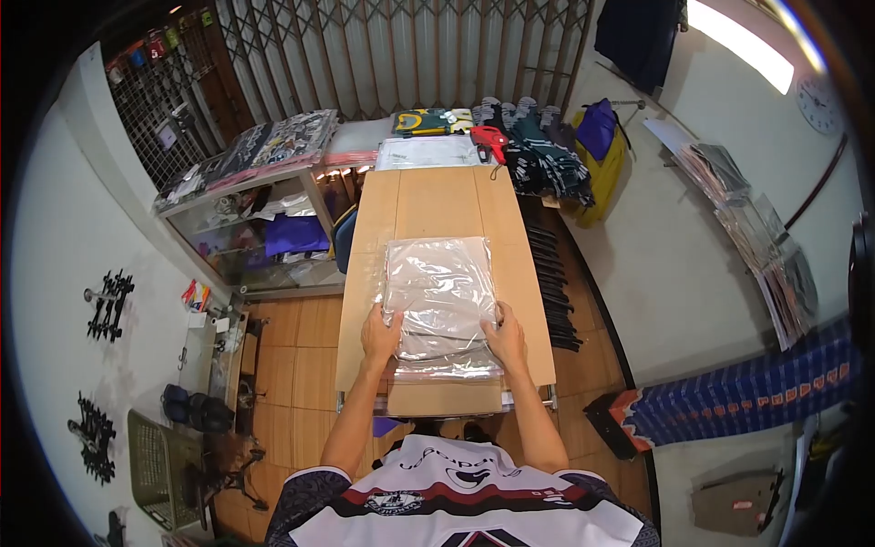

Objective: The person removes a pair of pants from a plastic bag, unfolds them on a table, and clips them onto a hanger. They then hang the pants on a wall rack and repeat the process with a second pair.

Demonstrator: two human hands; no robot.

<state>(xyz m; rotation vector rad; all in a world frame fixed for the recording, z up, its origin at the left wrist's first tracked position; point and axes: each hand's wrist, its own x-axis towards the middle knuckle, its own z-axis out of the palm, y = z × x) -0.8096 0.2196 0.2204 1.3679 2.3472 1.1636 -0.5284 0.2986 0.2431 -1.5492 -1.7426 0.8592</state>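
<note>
A folded beige garment in a clear plastic bag lies flat on the cardboard-covered table. At the bag's left edge, my left hand grips the side, fingers closed on the plastic. My right hand holds the opposite edge in the same way, thumb over the bag. The bag's near end, with a reddish strip along it, lies between my wrists near the table's front edge.
Behind the table are a white sheet, a red tagging gun and piled dark patterned fabric. A glass display case stands left. Blue patterned cloth hangs right, and a green basket stands lower left.
</note>
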